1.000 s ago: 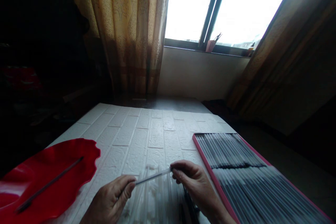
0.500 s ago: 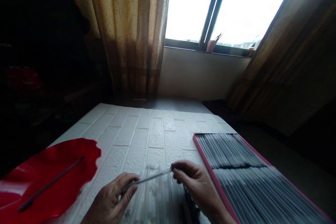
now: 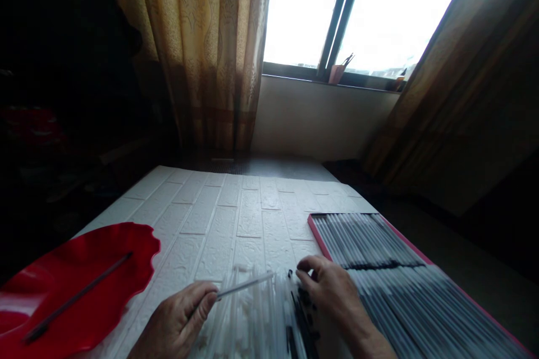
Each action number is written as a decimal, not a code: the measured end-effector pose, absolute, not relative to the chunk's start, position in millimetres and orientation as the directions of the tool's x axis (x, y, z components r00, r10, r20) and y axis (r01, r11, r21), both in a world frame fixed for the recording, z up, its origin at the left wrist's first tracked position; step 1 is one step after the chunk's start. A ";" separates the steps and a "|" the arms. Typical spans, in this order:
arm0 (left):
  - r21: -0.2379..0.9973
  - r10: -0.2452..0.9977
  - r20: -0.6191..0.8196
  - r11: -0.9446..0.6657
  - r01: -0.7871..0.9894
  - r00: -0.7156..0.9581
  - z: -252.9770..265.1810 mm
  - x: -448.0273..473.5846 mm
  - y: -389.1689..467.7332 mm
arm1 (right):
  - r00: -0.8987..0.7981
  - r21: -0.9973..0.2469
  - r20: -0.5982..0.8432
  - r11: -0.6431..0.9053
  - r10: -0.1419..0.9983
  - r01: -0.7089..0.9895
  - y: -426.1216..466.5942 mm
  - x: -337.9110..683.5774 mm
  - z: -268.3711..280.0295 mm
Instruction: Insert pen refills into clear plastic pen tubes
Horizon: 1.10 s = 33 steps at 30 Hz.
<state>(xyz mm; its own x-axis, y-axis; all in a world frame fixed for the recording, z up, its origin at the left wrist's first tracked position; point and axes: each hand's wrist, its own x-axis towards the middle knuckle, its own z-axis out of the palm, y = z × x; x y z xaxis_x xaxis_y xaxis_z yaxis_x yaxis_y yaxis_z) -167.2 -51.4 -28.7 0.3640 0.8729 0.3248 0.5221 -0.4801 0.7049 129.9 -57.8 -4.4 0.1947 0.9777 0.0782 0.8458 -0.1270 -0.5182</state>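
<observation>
My left hand [image 3: 179, 317] pinches a slim translucent pen barrel [image 3: 246, 285] between thumb and fingertips. The barrel slants up to the right, its far end free. To its right, my right hand [image 3: 326, 286] has its fingers curled with thumb and forefinger slightly apart, and nothing shows between them. A small black cap-like piece [image 3: 290, 273] is just left of those fingertips; whether it lies on something or is in the air I cannot tell. Below the hands lie a pile of clear tubes [image 3: 256, 320] and several dark pen parts [image 3: 301, 328], partly behind my right forearm.
On the right, a pink-edged box [image 3: 319, 235] holds two rows of pens [image 3: 404, 303]. A red scalloped dish [image 3: 101, 314] on the left holds one dark pen [image 3: 80, 297]. Both rest on a white brick-patterned tabletop [image 3: 248, 219], with curtains [image 3: 210, 67] and a window behind.
My right hand has let go of the barrel's far end and moved right. The small black piece now shows beside its fingertips. My left hand keeps the barrel, nearly in place.
</observation>
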 end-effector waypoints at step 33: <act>0.715 0.868 0.307 -0.481 0.507 0.391 -39.1 -172.0 -48.2 | 0.198 -0.994 0.057 0.037 0.978 0.107 -59.5 113.4 2.3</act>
<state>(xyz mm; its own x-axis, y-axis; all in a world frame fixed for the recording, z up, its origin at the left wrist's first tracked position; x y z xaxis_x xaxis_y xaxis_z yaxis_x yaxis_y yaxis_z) -172.0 -48.2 -39.1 0.3906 0.8679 0.3070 0.5074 -0.4812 0.7148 113.4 -59.5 2.3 0.1983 0.9785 0.0574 0.1074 0.0365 -0.9935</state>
